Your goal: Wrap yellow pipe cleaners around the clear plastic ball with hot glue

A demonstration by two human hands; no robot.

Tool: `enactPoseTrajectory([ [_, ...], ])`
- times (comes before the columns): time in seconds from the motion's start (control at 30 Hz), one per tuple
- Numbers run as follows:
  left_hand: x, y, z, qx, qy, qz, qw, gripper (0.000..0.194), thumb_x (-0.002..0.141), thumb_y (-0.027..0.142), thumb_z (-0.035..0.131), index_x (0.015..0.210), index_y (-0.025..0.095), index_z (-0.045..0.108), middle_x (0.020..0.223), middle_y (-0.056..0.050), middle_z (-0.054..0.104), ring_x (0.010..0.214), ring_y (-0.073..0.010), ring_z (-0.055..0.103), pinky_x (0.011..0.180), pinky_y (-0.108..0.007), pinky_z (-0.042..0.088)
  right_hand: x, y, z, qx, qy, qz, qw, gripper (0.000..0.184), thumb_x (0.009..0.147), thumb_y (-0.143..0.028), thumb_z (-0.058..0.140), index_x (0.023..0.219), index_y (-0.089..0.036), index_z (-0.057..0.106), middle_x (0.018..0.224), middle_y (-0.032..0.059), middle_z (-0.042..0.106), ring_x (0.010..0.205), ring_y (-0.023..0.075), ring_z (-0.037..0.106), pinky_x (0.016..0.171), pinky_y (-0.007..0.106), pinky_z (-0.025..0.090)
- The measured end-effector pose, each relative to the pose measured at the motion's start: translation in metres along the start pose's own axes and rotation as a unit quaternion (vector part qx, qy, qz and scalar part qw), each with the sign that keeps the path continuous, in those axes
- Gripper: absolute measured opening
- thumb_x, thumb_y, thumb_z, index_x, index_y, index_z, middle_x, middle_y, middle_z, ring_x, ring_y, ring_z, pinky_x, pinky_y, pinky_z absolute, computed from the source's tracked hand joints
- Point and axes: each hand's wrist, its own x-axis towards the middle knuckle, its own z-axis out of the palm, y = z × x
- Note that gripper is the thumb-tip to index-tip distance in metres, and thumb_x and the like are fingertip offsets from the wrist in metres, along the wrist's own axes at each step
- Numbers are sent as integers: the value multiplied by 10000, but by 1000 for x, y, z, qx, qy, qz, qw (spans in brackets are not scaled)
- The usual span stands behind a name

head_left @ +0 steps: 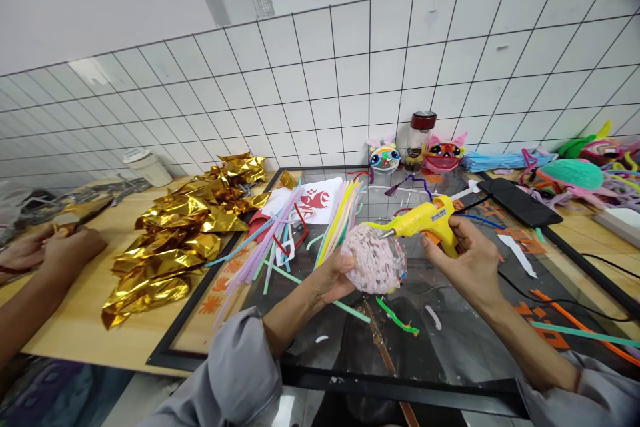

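Note:
My left hand (334, 280) grips the left side of a round, pale pink and grey woven ball (373, 263), held above the glass-topped board. Around the handle of a yellow hot glue gun (425, 219) my right hand (470, 255) is closed. The gun's metal nozzle points left and meets or nearly meets the ball's upper right surface; I cannot tell which. Small coloured bits show at the ball's right edge, while its underside is hidden. Below it lie a short green pipe cleaner piece (397, 317) and a white scrap (433, 317).
Pipe cleaners (333, 227) fan out behind my left hand. Crumpled gold foil (180, 233) lies left, beside another person's hands (65, 247). Against the tiled wall stand a jar (417, 140) and two animal-face crafts (384, 157). A black phone (520, 201) and a cord (560, 301) are at right.

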Motion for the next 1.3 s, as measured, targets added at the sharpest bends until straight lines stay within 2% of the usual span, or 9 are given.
enactPoseTrajectory([
  [0.17, 0, 4, 0, 4, 13, 0, 1000, 987, 529, 459, 885, 1388, 171, 494, 1285, -188, 669, 1263, -422, 584, 1058, -567, 463, -1, 1, -1, 1, 5, -5, 1000, 248, 716, -351, 702, 893, -199, 618, 696, -1, 643, 547, 136, 571, 495, 246, 462],
  [0.37, -1, 4, -1, 14, 3, -6, 1000, 938, 550, 479, 870, 1374, 197, 521, 1308, -172, 660, 1230, -418, 608, 984, -547, 523, -2, 2, 0, 16, 15, 2, 1000, 255, 733, -363, 718, 897, -201, 607, 724, 4, 647, 574, 137, 585, 512, 246, 477],
  [0.57, -2, 1, -5, 21, 0, 2, 1000, 900, 559, 515, 861, 1341, 194, 553, 1299, -170, 667, 1261, -412, 589, 1031, -530, 495, -4, 2, 0, -5, 23, 3, 1000, 275, 734, -381, 729, 895, -195, 607, 697, -6, 629, 540, 121, 555, 487, 233, 454],
  [0.73, -4, 0, -4, 23, 2, -21, 1000, 929, 556, 512, 874, 1361, 195, 534, 1293, -178, 667, 1225, -417, 613, 985, -534, 525, -3, -1, 0, -15, 29, -2, 999, 265, 728, -381, 724, 872, -197, 600, 665, -18, 602, 519, 113, 527, 467, 228, 430],
  [1.03, -2, 1, 3, 23, 7, -20, 1000, 989, 527, 532, 871, 1370, 170, 505, 1290, -195, 661, 1241, -421, 599, 1031, -538, 493, -4, 1, -2, -12, 13, 21, 1000, 239, 715, -363, 718, 850, -209, 594, 699, -2, 632, 575, 140, 579, 507, 247, 459],
  [1.3, -1, 2, 3, 9, 6, -5, 1000, 959, 547, 504, 869, 1373, 170, 515, 1245, -184, 692, 1225, -411, 617, 1043, -536, 483, -4, -5, -2, -19, 4, -1, 1000, 218, 710, -352, 704, 838, -216, 592, 653, -17, 619, 542, 133, 566, 482, 237, 442],
])
